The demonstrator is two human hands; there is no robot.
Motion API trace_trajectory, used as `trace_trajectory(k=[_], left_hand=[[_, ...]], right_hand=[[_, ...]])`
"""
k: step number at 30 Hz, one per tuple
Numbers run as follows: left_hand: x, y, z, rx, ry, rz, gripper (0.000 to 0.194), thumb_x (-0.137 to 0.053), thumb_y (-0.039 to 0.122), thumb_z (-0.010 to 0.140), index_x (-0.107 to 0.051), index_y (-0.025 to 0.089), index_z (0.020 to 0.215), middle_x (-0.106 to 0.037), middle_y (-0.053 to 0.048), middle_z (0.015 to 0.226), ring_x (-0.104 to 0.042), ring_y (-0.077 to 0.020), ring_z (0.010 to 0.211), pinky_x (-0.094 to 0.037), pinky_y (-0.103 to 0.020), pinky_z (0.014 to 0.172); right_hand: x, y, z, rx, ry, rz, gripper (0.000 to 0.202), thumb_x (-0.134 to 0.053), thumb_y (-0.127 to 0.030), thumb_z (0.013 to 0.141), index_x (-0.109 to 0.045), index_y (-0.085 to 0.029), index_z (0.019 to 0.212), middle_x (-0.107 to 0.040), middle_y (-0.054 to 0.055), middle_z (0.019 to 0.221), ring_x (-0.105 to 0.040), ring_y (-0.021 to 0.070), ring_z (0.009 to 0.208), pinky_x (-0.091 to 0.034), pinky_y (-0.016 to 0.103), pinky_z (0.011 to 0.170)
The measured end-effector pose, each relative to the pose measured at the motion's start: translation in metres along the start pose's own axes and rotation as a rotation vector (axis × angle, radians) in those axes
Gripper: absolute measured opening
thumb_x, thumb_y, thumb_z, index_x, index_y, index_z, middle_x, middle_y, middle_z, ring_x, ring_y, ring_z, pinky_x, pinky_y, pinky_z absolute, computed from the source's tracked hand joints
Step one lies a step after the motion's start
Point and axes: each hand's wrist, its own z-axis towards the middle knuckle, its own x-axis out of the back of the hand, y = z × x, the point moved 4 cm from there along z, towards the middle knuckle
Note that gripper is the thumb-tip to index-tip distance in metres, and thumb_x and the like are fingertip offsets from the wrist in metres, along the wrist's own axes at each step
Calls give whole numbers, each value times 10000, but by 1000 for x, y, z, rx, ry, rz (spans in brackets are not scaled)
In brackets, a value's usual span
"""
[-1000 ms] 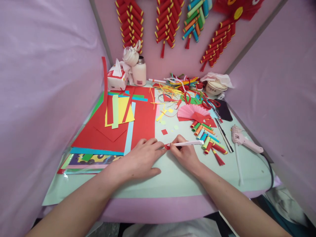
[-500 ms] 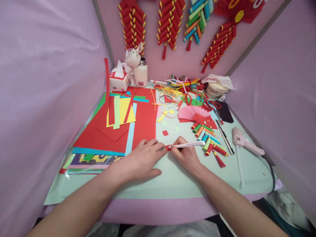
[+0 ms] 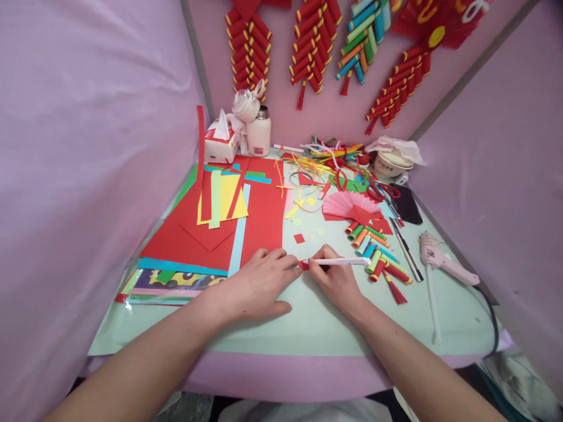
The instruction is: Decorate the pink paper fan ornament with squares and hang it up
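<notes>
Red scrap (image 3: 303, 265), near-left of the pink fan (image 3: 347, 204), under the pen tip. Left hand (image 3: 264, 285) flat beside it, fingers slightly parted; right hand (image 3: 336, 282) pinching white pen (image 3: 347, 261) — tilted flatter now — marking seems ongoing.

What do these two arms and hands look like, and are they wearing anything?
The left grip and right grip are a person's bare hands; no gloves, rings or watch can be seen. The left forearm and right forearm are bare too, with no sleeves or cables showing.
</notes>
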Motion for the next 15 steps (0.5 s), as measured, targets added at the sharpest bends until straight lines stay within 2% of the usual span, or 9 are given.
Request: trace_trajectory(k=[15], left_hand=[[0,0,0,0,6,-11,537,-580,335,778,-482,246,1298,-548,-73,1225,-440,-283,1134,-345,-393,877]], right_hand=[[0,0,0,11,3,-11,208,-525,-272,829,-414,-217,662,-426,-63,551,-383,99,497,-290,238,479]])
